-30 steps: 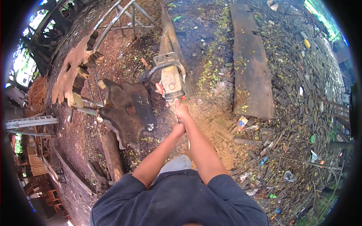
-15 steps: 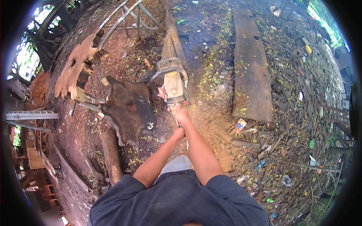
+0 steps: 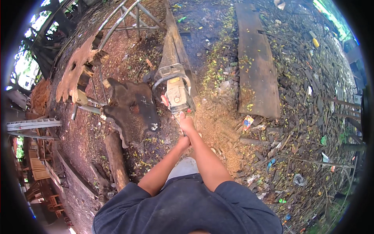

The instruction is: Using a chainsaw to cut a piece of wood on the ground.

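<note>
A pale, dusty chainsaw with a dark front handle lies in front of me at the centre. It rests against the near part of a long timber that runs away from me; its bar and chain are hidden. My right hand is closed on the rear handle, thumb on top. Just nearer to me, my left hand is closed around a thin dark bar that runs back from the saw. Both arms reach straight forward, and the left fingers are partly hidden by the right wrist.
Sawdust covers the ground right of my hands. A broad plank lies farther right, amid wood scraps and litter. On the left are a dark slab, a short log and a jagged wood piece by a metal frame.
The chainsaw has shifted slightly toward me along the timber, with both hands still closed. The whole view has moved a little, and faint haze hangs beyond the saw.
</note>
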The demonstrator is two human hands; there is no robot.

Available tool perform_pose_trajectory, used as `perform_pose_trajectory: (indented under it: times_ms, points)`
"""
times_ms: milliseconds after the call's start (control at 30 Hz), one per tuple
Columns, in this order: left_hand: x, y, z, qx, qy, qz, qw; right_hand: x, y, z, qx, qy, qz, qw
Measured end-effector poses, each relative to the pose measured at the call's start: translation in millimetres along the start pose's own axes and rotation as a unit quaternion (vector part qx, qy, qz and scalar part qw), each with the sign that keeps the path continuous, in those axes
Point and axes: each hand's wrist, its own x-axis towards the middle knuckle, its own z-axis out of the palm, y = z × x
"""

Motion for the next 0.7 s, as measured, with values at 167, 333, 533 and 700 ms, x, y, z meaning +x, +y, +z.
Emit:
perform_pose_trajectory:
  times_ms: [167, 333, 533, 700]
  points:
    - [-22.8, -17.8, 16.6, -0.013, -0.052, -0.038, 0.998, 18.8, 52.9, -5.4, -0.023, 0.055, -0.011, 0.998]
    - [-22.2, -59.9, 5.9, 0.012, -0.03, -0.068, 0.997, -7.0, 73.6, -4.9, -0.005, 0.026, 0.019, 0.999]
    - [-35.2, -73.7, 23.7, -0.029, -0.038, -0.052, 0.998, 5.0, 108.8, -9.3, -0.003, 0.04, 0.04, 0.998]
    - [-37.5, -89.4, 9.0, -0.001, -0.032, -0.06, 0.998, -5.9, 116.5, 2.1, -0.002, 0.003, 0.044, 0.999]
